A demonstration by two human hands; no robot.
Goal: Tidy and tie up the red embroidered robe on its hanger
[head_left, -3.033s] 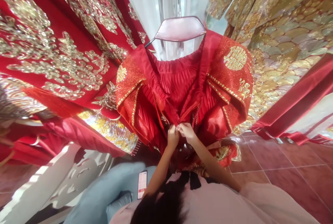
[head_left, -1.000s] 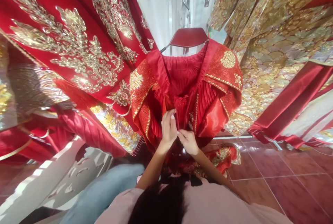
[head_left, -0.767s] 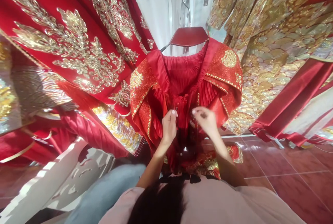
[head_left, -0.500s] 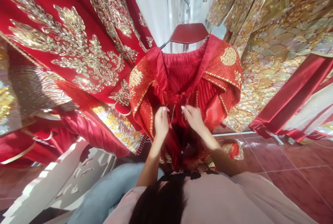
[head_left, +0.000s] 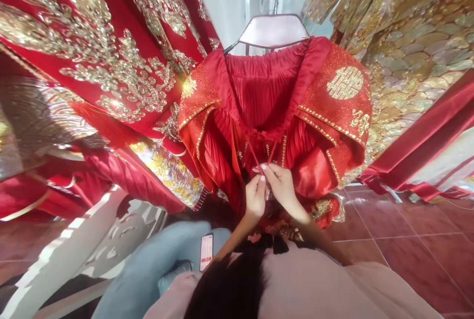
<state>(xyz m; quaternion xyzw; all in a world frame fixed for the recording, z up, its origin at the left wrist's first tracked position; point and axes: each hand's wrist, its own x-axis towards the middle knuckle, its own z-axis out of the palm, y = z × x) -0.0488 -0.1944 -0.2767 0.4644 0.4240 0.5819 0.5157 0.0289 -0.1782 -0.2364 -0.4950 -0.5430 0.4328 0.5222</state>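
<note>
A red pleated garment with gold-trimmed flaps [head_left: 274, 106] hangs from a hanger [head_left: 273, 30] right in front of me. Two thin red ties [head_left: 259, 153] run down from its front opening. My left hand [head_left: 255, 196] and my right hand [head_left: 282, 185] meet just below, fingers pinched together on the ends of those ties. The hands touch each other at the fingertips.
Red gowns with gold embroidery [head_left: 92, 62] hang on the left, gold scaled robes [head_left: 407, 47] on the right. A white carved chair [head_left: 85, 245] stands at lower left beside my jeans-clad knee [head_left: 159, 264]. Red floor tiles [head_left: 407, 255] lie on the right.
My hands were apart on the garment's front half a second ago; they have dropped lower and come together on the ties. The view has tilted so the garment sits larger.
</note>
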